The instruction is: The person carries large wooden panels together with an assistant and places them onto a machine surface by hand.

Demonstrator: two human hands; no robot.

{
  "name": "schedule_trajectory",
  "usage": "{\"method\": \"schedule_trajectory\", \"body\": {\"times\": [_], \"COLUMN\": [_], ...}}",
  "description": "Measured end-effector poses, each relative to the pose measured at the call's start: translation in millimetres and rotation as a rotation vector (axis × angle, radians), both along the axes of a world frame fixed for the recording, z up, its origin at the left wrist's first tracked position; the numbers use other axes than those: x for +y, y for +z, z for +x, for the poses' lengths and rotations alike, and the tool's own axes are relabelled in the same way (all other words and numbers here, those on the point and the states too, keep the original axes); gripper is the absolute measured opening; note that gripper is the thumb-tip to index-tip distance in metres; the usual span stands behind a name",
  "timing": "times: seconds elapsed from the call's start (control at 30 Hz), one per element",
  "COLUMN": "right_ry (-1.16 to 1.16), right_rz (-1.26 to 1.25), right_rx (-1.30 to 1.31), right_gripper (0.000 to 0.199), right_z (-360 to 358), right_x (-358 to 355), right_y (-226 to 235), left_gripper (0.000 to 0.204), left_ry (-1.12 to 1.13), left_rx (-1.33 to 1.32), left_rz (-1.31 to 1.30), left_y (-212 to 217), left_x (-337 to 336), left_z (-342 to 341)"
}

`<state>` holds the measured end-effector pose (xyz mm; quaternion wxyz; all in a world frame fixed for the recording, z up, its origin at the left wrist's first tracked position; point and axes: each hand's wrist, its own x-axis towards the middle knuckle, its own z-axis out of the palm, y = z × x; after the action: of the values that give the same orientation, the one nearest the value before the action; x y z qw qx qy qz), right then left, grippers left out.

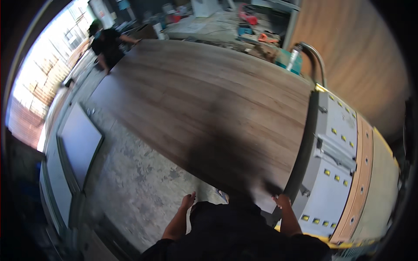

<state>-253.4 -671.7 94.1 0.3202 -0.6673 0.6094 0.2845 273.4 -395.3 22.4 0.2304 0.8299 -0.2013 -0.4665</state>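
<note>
A large wood-grain panel (pixel 204 100) stretches away in front of me, its near end by my body. My left hand (pixel 188 201) hangs over the concrete floor, left of the panel's near corner, holding nothing; its fingers are loosely apart. Over the panel's near right corner is my right hand (pixel 282 201), thumb and fingers apart, beside the dark edge of a grey machine (pixel 335 152). Whether it touches the panel I cannot tell. At the panel's far left end another person (pixel 109 48) in dark clothes has both hands at its edge.
Pale boards (pixel 80 143) lean at the left above the patchy concrete floor (pixel 135 178). An upright wooden sheet (pixel 357 48) and a curved metal pipe (pixel 318 58) stand at the far right. Tools, including an orange one (pixel 267 39), lie beyond the panel.
</note>
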Motion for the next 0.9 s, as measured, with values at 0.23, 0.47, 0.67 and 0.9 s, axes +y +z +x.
{"method": "schedule_trajectory", "body": {"times": [0.23, 0.47, 0.67, 0.9], "right_ry": [0.101, 0.417, 0.516, 0.540], "right_rz": [0.495, 0.650, 0.775, 1.074], "right_rx": [0.239, 0.257, 0.720, 0.365], "right_gripper": [0.076, 0.080, 0.112, 0.107], "right_z": [100.7, 416.8, 636.6, 819.7], "right_x": [-18.8, 44.6, 199.9, 340.2], "right_y": [-20.6, 84.2, 42.1, 3.1], "left_gripper": [0.072, 0.104, 0.108, 0.115], "left_ry": [0.436, 0.771, 1.036, 1.130], "left_rx": [0.035, 0.826, 1.070, 1.393], "left_rz": [0.157, 0.268, -0.052, -0.507], "left_y": [11.0, 37.0, 19.3, 13.0], "left_x": [159.9, 319.7, 442.3, 550.8], "left_z": [46.4, 12.9, 25.2, 146.8]}}
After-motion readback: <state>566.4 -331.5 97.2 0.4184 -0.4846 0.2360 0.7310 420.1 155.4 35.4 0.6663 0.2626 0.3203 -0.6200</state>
